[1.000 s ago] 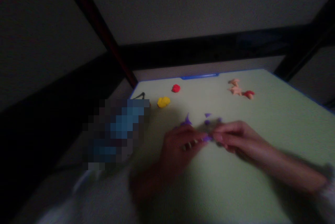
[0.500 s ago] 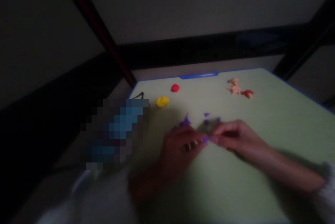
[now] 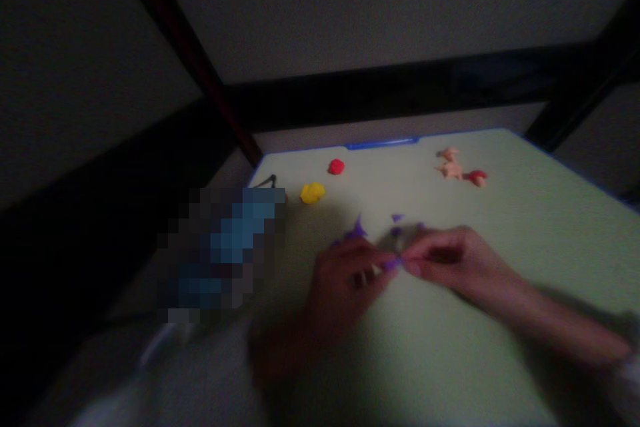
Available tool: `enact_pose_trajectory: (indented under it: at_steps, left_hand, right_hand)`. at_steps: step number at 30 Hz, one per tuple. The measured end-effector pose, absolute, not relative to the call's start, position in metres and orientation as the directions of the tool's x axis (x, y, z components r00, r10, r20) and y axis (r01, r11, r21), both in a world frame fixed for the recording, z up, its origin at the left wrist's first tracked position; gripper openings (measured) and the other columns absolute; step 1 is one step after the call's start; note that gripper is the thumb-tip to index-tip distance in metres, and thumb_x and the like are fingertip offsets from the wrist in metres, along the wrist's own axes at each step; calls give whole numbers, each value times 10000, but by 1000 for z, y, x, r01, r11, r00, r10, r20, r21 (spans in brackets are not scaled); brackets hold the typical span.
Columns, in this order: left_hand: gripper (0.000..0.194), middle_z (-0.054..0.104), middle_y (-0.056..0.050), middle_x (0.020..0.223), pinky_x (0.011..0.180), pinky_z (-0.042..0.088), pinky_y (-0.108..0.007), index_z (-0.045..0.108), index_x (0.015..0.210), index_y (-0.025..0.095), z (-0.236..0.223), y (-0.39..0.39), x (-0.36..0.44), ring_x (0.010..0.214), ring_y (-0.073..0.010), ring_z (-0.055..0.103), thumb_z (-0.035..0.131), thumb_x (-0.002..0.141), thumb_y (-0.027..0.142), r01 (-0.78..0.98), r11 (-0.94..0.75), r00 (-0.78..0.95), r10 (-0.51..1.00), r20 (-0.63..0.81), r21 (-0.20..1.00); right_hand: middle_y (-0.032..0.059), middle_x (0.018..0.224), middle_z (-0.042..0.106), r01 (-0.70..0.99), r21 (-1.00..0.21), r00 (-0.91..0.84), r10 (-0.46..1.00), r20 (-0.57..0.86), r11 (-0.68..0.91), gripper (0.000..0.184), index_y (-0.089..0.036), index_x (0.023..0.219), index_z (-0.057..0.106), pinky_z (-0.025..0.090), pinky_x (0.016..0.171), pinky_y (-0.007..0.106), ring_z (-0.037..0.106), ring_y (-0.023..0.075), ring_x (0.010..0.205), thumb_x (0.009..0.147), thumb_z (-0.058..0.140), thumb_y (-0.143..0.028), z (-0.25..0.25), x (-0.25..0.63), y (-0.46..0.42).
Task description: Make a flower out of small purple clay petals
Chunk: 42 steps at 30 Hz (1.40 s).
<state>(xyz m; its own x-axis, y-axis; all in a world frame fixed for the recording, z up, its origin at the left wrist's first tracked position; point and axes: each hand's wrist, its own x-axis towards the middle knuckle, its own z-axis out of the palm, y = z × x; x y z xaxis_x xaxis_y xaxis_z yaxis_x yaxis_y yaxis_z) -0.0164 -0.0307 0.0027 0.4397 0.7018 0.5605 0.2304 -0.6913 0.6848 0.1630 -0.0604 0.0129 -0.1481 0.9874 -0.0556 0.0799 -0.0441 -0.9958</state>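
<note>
**Right hand [image 3: 470, 260] shifted in slightly: its fingertips now meet the small purple lump of soft-looking clay [image 3: 393, 265]**

Change since half a second ago: small. Your right thumb and index finger sit closer to your left hand [image 3: 335, 280], which has hardly moved. Reading: you now seem to work the one piece from both ends.

Landmark: the yellow, flattened lump of clay-like stuff [image 3: 313, 193].

Position: the small purple lump is right of the landmark and nearer you, held over the pale green board with a blue edge [image 3: 450, 360].

Grip: your left thumb and fingers pinch its left end. Your right thumb and index tips are pressed together, pinching its right end as far as the blur shows; your other right fingers are hard to make out.

Nearby: a purple spiked piece [image 3: 359, 227] lies right of the landmark and nearer you, just beyond your left hand. A purple triangular scrap [image 3: 397, 218] lies further right. Behind the landmark, slightly right: a red rounded ball [image 3: 337, 166]. Well right of it and further back: a peach, many-pointed figure [image 3: 451, 170].

Writing: no brand or label legible; a pixelated patch [image 3: 240, 240] left of the landmark hides its contents.
</note>
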Motion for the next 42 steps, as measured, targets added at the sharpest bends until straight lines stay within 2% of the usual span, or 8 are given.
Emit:
enact_pose_trajectory:
  at_steps: [3, 7, 12, 16, 19, 30, 42]
  left_hand:
    - [61, 620, 4, 623, 419, 437, -123, 699, 742, 136, 2, -30, -17, 445, -37, 500, 683, 691, 107, 224, -701, 439, 693, 572, 677]
    - [58, 618, 0, 620, 414, 433, -125, 698, 745, 128, 2, -30, -16, 436, -36, 494, 683, 692, 109, 205, -710, 447, 680, 580, 674]
    - [59, 621, -2, 621, 416, 438, -127, 697, 744, 124, 2, -31, -16, 435, -37, 497, 688, 687, 111, 205, -706, 459, 681, 570, 678]
    - [49, 623, 5, 624, 420, 442, -125, 694, 743, 134, 2, -32, -15, 433, -35, 495, 688, 695, 132, 206, -702, 468, 682, 562, 681]
    - [42, 622, 0, 618, 423, 440, -125, 694, 739, 126, 2, -32, -15, 432, -35, 493, 680, 708, 151, 205, -708, 482, 674, 559, 676]
    - [60, 620, -10, 614, 424, 434, -135, 696, 760, 107, 0, -32, -16, 431, -42, 493, 666, 721, 139, 210, -728, 509, 652, 562, 653]
    - [42, 617, -1, 635, 427, 419, -130, 679, 748, 119, -5, -30, -17, 454, -38, 489, 659, 737, 154, 235, -746, 514, 639, 572, 623]
  right_hand:
    - [-4, 622, 592, 150, -988, -157, 988, 7, 31, 100, -171, 713, 710, 385, 471, 211, 490, 78, 517, 676, 709, -264, 12, 165, -60]
    - [-15, 607, 503, 254, -939, -161, 968, 194, 230, 78, -160, 709, 701, 354, 433, 191, 448, 76, 517, 725, 667, -229, 13, 163, -62]
    - [1, 654, 516, 430, -763, -250, 875, 414, 483, 93, -146, 805, 704, 351, 429, 180, 466, 75, 538, 783, 614, -140, 14, 163, -66]
    - [33, 735, 568, 512, -593, -332, 780, 530, 621, 107, -139, 868, 692, 417, 531, 198, 534, 97, 643, 806, 605, -134, 13, 167, -68]
    - [46, 762, 578, 525, -541, -370, 749, 550, 657, 111, -139, 883, 686, 434, 575, 208, 550, 108, 687, 826, 592, -158, 13, 169, -68]
    - [56, 784, 582, 555, -433, -444, 693, 569, 711, 177, -130, 801, 671, 418, 544, 212, 546, 106, 668, 875, 520, -185, 13, 173, -69]
    - [54, 757, 595, 609, -370, -459, 692, 557, 702, 195, -132, 789, 674, 429, 555, 231, 552, 125, 665, 876, 521, -215, 9, 175, -67]
